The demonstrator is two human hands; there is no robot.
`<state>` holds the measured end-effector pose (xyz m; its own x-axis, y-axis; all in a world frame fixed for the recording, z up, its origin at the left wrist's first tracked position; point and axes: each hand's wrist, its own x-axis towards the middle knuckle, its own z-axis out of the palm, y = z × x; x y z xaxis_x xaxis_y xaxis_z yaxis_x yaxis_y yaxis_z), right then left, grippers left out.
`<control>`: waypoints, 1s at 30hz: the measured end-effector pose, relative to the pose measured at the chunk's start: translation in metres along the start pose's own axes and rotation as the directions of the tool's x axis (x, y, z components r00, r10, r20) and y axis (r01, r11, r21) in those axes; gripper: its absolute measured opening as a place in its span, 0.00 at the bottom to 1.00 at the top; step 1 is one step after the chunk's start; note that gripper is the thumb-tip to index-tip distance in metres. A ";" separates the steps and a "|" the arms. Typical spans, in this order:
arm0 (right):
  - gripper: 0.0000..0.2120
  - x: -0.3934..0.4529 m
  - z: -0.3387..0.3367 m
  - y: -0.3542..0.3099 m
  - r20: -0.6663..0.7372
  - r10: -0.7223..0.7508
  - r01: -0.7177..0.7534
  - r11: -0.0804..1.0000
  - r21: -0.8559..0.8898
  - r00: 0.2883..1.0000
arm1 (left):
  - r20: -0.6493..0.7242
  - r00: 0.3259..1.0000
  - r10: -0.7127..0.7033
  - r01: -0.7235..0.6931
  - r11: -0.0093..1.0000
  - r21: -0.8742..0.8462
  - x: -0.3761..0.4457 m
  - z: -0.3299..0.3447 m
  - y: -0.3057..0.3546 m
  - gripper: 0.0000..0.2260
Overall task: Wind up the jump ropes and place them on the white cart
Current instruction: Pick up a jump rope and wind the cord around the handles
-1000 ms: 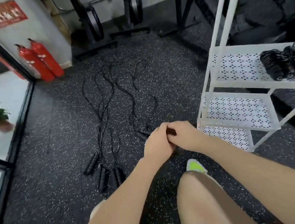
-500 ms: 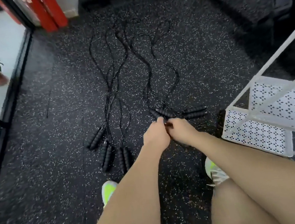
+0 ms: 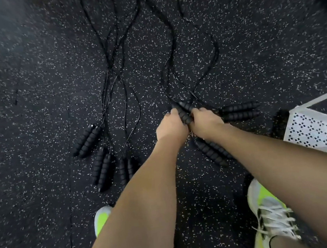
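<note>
Black foam handles [image 3: 183, 111]: two gripped between left hand [image 3: 171, 127] and right hand [image 3: 206, 123]; ten on floor [image 3: 32, 87].

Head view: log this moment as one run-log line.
left hand and right hand: gripping a jump rope's handle pair | other ropes: unwound on floor | white cart: right edge

Twelve black ribbed handles [image 3: 239, 107] show, making six jump ropes [image 3: 110, 54]. Two hands [image 3: 171, 126] reach down, two shoes [image 3: 271, 217] stand below, and one white cart [image 3: 320, 132] stands by.
</note>
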<state>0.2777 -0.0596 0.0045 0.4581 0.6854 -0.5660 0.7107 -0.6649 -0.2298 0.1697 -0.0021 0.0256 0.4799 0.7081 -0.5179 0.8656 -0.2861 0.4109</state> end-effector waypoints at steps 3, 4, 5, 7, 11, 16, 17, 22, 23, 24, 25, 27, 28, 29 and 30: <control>0.25 0.036 0.025 0.008 -0.058 0.029 -0.032 0.999 -0.044 0.998 | -0.002 1.000 -0.009 0.009 1.000 0.021 0.026 0.019 -0.016 0.19; 0.27 0.047 0.032 0.009 -0.077 0.039 -0.043 0.998 -0.051 0.996 | -0.003 1.000 -0.018 0.018 1.000 0.014 0.033 0.026 -0.022 0.19; 0.30 0.058 0.039 0.010 -0.085 0.048 -0.054 0.997 -0.060 0.995 | -0.002 1.000 -0.027 0.027 1.000 0.003 0.039 0.033 -0.027 0.20; 0.39 0.077 0.053 0.014 -0.070 0.072 -0.079 0.992 -0.097 0.995 | 0.013 0.999 -0.052 0.052 0.999 -0.008 0.046 0.045 -0.037 0.20; 0.47 0.100 0.073 0.018 -0.066 0.151 -0.158 0.980 -0.122 0.986 | 0.030 0.996 -0.085 0.085 0.996 0.006 0.048 0.059 -0.057 0.19; 0.40 0.095 0.089 0.011 -0.119 0.181 -0.188 0.981 -0.049 0.976 | 0.042 0.988 -0.149 0.149 0.989 0.001 0.040 0.067 -0.071 0.17; 0.39 0.092 0.088 0.011 -0.119 0.172 -0.175 0.984 -0.017 0.978 | 0.046 0.986 -0.159 0.160 0.987 -0.019 0.038 0.067 -0.069 0.17; 0.36 0.054 0.055 -0.001 -0.095 0.163 -0.134 0.957 0.258 0.982 | 0.034 0.966 -0.256 0.254 0.920 -0.300 0.020 0.045 -0.046 0.16; 0.35 0.042 0.043 -0.006 -0.095 0.159 -0.126 0.949 0.289 0.983 | 0.028 0.956 -0.292 0.278 0.872 -0.404 0.014 0.035 -0.038 0.16; 0.35 0.030 0.031 -0.013 -0.100 0.153 -0.115 0.943 0.312 0.983 | 0.033 0.946 -0.323 0.295 0.816 -0.496 0.006 0.025 -0.030 0.18; 0.34 0.016 0.018 -0.020 -0.107 0.149 -0.106 0.937 0.333 0.983 | 0.048 0.937 -0.347 0.311 0.763 -0.567 -0.002 0.014 -0.021 0.21; 0.31 -0.013 -0.008 -0.033 -0.130 0.136 -0.079 0.926 0.370 0.982 | 0.068 0.930 -0.362 0.306 0.658 -0.688 -0.021 -0.007 -0.003 0.29; 0.30 -0.029 -0.021 -0.041 -0.143 0.124 -0.060 0.922 0.383 0.982 | 0.079 0.933 -0.352 0.289 0.600 -0.746 -0.034 -0.018 0.005 0.32; 0.29 -0.047 -0.034 -0.048 -0.157 0.113 -0.042 0.917 0.396 0.981 | 0.086 0.937 -0.338 0.268 0.540 -0.798 -0.046 -0.027 0.012 0.33; 0.27 -0.065 -0.046 -0.054 -0.175 0.105 -0.024 0.911 0.413 0.979 | 0.089 0.944 -0.316 0.241 0.482 -0.842 -0.060 -0.038 0.020 0.31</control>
<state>0.2340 -0.0546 0.0898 0.6168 0.6531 -0.4393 0.4159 -0.7443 -0.5225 0.1528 -0.0259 0.0929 0.1920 0.7017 -0.6862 0.4126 0.5767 0.7051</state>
